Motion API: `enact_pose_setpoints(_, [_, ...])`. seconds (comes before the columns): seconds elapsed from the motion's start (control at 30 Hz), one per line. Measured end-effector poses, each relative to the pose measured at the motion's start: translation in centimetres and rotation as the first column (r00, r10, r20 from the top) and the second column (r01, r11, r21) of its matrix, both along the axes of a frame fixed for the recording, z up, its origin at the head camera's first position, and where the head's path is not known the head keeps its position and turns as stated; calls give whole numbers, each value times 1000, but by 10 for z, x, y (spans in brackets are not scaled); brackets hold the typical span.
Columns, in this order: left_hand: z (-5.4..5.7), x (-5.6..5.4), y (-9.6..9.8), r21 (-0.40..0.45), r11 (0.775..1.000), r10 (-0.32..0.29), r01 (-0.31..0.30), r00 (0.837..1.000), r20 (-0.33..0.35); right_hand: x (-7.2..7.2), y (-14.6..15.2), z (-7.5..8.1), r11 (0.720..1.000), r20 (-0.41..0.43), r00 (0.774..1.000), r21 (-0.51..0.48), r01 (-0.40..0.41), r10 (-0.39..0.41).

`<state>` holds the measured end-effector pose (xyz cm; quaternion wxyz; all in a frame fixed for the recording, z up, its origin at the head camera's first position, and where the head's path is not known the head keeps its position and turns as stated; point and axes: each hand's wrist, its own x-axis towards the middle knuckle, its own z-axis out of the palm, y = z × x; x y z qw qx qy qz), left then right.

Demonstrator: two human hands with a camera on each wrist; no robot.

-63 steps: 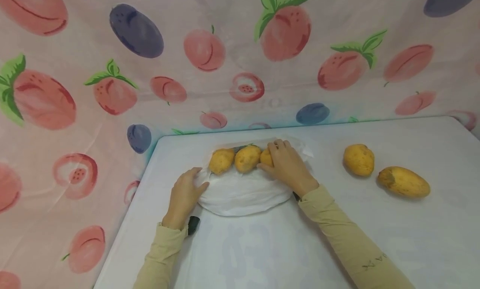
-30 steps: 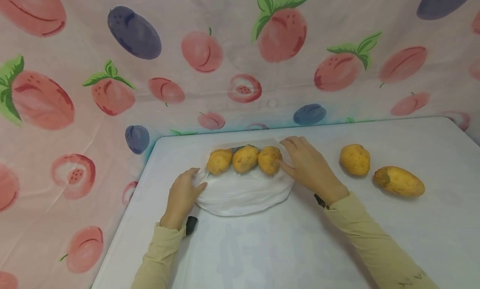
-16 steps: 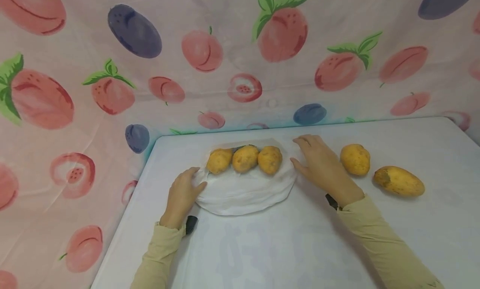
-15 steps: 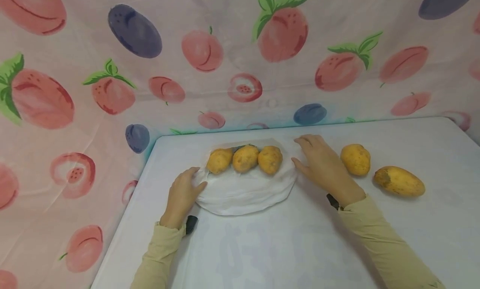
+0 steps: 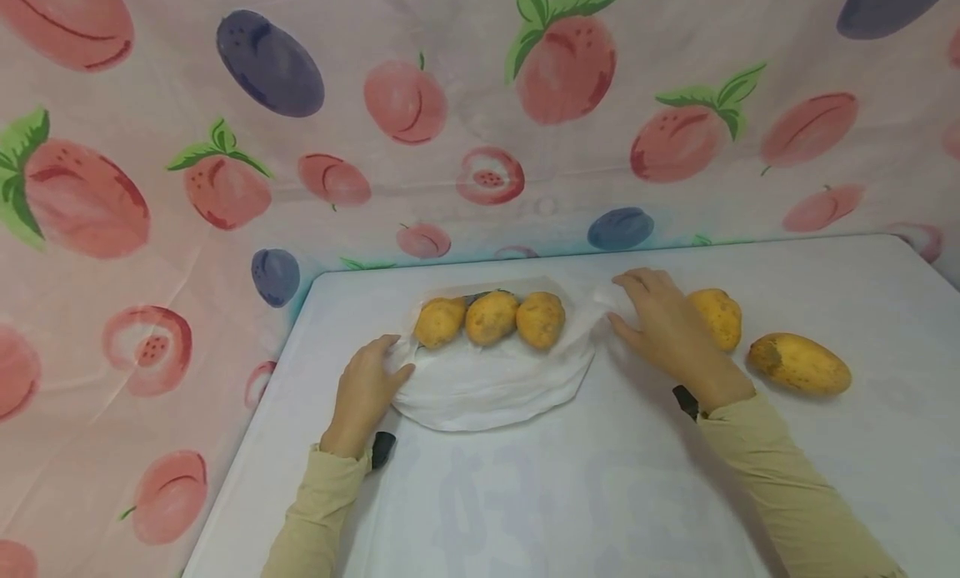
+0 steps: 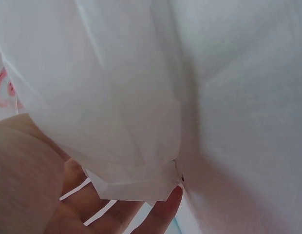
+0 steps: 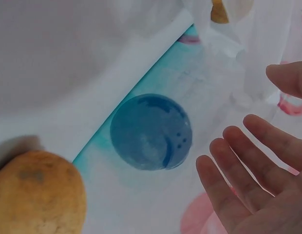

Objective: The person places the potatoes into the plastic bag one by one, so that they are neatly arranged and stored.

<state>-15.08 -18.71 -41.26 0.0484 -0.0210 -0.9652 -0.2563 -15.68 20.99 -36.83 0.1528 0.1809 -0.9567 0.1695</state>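
Note:
A white plastic bag [image 5: 487, 395] lies on the table with three yellow potatoes side by side at its back: the left potato [image 5: 439, 322], the middle potato [image 5: 492, 317] and the right potato [image 5: 540, 320]. Something dark shows partly behind them. My left hand [image 5: 363, 395] rests at the bag's left side, fingers spread loosely along its edge [image 6: 131, 185]. Just right of the bag, my right hand [image 5: 667, 328] is held with fingers extended and holds nothing. In the right wrist view its fingers [image 7: 255, 156] are spread, with the bag [image 7: 260, 44] beyond the thumb.
Close behind my right hand sits a round potato [image 5: 718, 316], partly covered by it. A longer potato [image 5: 799, 364] lies further right on the white table [image 5: 570, 495]. A fruit-printed cloth [image 5: 480, 87] hangs along the table's back and left edges.
My right hand has let go of the right potato and moved rightward, past the bag's right edge, now overlapping the round potato. My left hand stays at the bag's left side.

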Motion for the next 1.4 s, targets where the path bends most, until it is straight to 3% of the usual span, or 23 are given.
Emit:
enact_pose_setpoints(0.4, [-2, 0, -2, 2, 1000, -5, 5, 1000, -3, -2, 26, -6, 1000, -41, 999, 6, 3, -3])
enact_pose_setpoints(0.63, [-2, 0, -3, 5, 1000, 2, -2, 1000, 5, -2, 39, -11, 998, -37, 998, 44, 49, -47])
enact_pose_setpoints(1.0, [-2, -2, -1, 6, 1000, -5, 5, 1000, -7, -7, 58, -19, 997, 115, 990, 39, 72, -76])
enact_pose_setpoints(1.23, [-2, -1, -1, 13, 1000, -3, 3, 1000, 2, -9, 63, -23, 996, 154, 985, 65, 68, -78])
enact_pose_setpoints(1.4, [-2, -1, -1, 13, 1000, -5, 5, 1000, -5, -9, 65, -26, 992, 139, 988, 112, 51, -67])
